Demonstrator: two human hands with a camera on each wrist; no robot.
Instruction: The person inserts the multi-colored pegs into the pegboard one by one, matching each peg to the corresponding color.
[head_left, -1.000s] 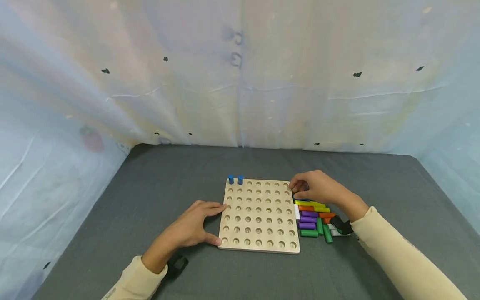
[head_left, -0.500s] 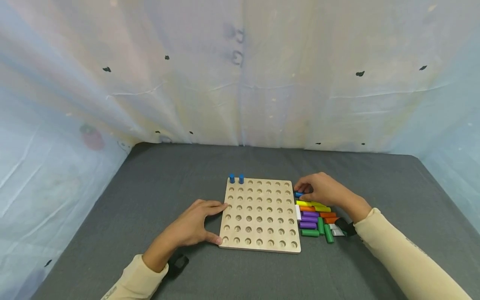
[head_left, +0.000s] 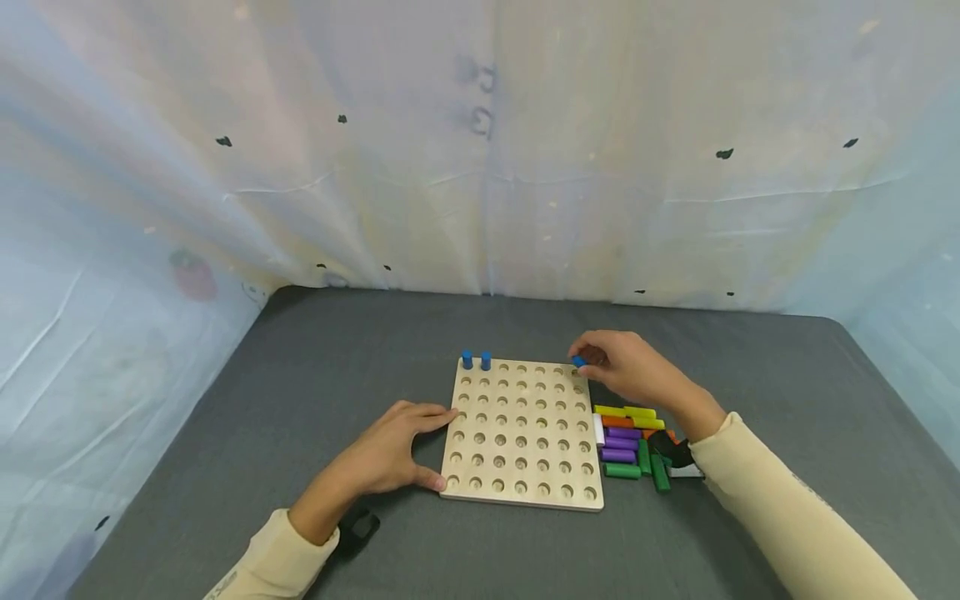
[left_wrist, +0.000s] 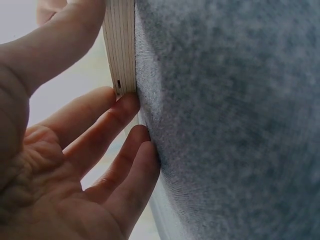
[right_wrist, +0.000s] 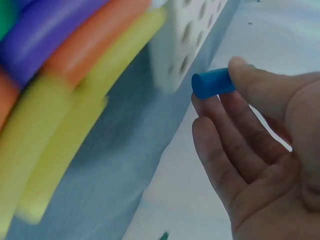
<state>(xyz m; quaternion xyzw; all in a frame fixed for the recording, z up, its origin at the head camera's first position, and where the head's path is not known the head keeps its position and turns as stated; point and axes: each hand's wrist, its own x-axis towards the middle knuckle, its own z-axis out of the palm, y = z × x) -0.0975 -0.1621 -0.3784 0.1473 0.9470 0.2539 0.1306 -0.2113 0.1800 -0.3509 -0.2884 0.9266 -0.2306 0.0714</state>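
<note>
My right hand pinches a blue peg between thumb and fingers, over the far right corner of the wooden pegboard. In the right wrist view the peg points away from the thumb, apart from the board. Along the board's left side lies my left hand, thumb at the near corner and fingertips farther up the edge. The left wrist view has its fingers against the layered board edge. Two blue pegs stand upright in the far row, at its left end.
Right of the board lie several loose pegs: yellow, orange, purple, green and a white peg against the board's edge. The grey table runs back to a pale cloth wall.
My right hand has lifted the blue peg from beside the board's right edge and carried it up and left to the far right corner. The left hand keeps its place.
</note>
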